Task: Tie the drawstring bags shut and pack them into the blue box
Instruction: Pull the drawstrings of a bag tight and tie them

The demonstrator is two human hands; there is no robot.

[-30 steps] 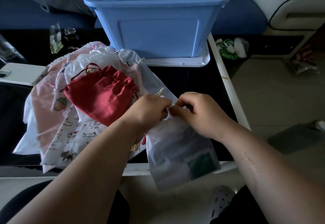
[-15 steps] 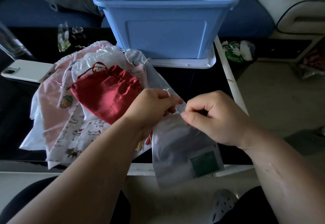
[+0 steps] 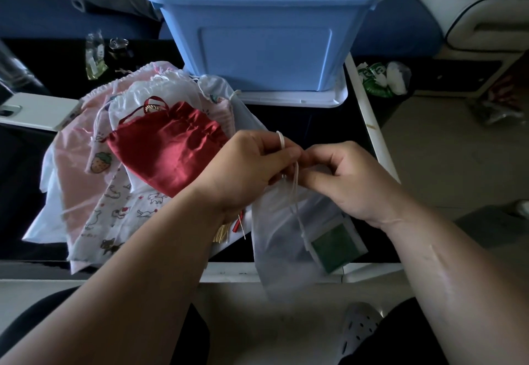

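**Both hands pinch the cord of a sheer white bag**

A black table [image 3: 315, 124] with white edging carries everything. The blue box [image 3: 266, 41] stands at its far edge, set on a white lid [image 3: 294, 100]. A pile of pink and printed drawstring bags [image 3: 114, 207] spreads over the left half of the table and reaches the near edge. The sheer white bag [image 3: 286, 236] lies to the right of the pile and hangs over the near edge, a green square [image 3: 333, 247] showing through its lower right corner. A red satin bag [image 3: 169, 150] lies on top of the pile.

The left hand [image 3: 246, 170] and right hand [image 3: 352, 175] meet at the white bag's mouth, fingers curled. Each pinches the white drawstring [image 3: 294, 193]. A loop of it stands above the left fingers, and one end trails down over the bag. A white phone [image 3: 37, 110] lies at the table's left edge.
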